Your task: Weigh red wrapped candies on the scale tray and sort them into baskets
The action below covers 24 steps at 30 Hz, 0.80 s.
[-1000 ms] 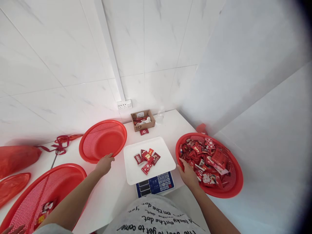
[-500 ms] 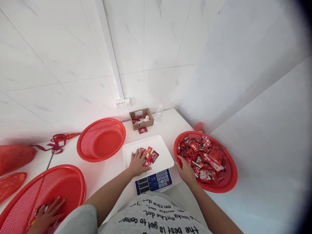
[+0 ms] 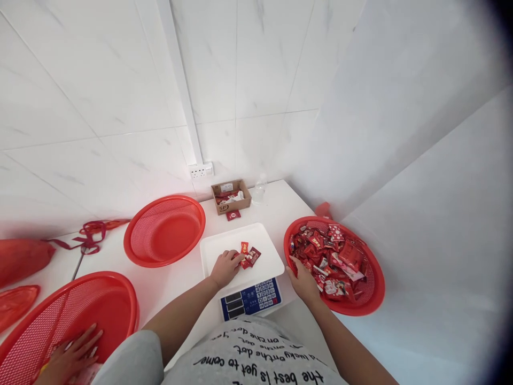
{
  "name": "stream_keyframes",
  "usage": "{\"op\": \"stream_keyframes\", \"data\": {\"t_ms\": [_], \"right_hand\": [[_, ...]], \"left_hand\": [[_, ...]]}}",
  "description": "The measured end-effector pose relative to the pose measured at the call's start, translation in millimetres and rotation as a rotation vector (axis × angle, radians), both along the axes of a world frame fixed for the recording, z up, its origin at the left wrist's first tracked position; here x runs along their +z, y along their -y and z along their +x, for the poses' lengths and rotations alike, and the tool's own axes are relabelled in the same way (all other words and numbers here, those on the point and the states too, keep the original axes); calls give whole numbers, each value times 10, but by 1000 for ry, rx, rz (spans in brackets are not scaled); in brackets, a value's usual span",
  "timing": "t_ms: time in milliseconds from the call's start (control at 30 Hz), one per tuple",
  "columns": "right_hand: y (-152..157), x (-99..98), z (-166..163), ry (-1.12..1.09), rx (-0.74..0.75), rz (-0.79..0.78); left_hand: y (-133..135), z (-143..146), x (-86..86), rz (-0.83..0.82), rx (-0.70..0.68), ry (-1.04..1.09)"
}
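Note:
A white scale tray (image 3: 224, 243) sits on a blue-panelled scale (image 3: 250, 299) in front of me, with a few red candy packets (image 3: 250, 255) on it. My left hand (image 3: 224, 269) lies on the tray with its fingers curled round some of those packets. My right hand (image 3: 303, 279) rests at the near rim of a red mesh basket (image 3: 374, 299) heaped with red candy packets (image 3: 334, 256). Its thumb is raised; its fingers are hidden among the packets.
An empty red basket (image 3: 164, 232) stands left of the tray. Another person's hand (image 3: 70, 355) lies flat inside a large red basket (image 3: 120, 299) at the lower left. A small cardboard box (image 3: 231, 196), a wall socket (image 3: 201, 171), red ribbon (image 3: 90, 235) and red bags (image 3: 20, 256) are on the white counter.
My left hand moved from the empty basket's rim onto the scale tray and closed on candy packets there. Another person's hand came into the lower-left basket. My right hand stayed put.

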State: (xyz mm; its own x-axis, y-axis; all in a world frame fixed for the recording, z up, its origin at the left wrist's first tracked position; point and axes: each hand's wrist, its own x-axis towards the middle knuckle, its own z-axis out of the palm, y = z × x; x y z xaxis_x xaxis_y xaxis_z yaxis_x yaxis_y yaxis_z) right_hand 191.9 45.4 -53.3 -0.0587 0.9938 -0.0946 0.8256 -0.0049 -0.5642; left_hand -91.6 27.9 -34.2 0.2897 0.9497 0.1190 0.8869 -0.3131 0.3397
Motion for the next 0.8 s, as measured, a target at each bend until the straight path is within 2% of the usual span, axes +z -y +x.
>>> {"op": "stream_keyframes", "data": {"t_ms": [100,200,400,500,567,600,667,800], "right_hand": [[3,-1,-2,5,3,6],[5,5,-5,14,2,13],[12,45,-18,4,8,18],[13,48,-22,1,2,25],[11,38,-22,4,-2,24],[10,31,-21,5,-3,20],[7,17,-19,8,-3,14],[-2,0,-15,10,-1,3]], "left_hand": [[-60,-67,52,43,70,69],[-146,-252,164,100,207,129],[-293,-994,506,172,516,161],[-321,-1264,569,64,676,86],[-331,-1271,526,-32,738,-22],[-334,-1211,482,-58,726,-71],[-336,-979,369,-66,606,-119],[-327,-266,141,-162,187,-64]]}}
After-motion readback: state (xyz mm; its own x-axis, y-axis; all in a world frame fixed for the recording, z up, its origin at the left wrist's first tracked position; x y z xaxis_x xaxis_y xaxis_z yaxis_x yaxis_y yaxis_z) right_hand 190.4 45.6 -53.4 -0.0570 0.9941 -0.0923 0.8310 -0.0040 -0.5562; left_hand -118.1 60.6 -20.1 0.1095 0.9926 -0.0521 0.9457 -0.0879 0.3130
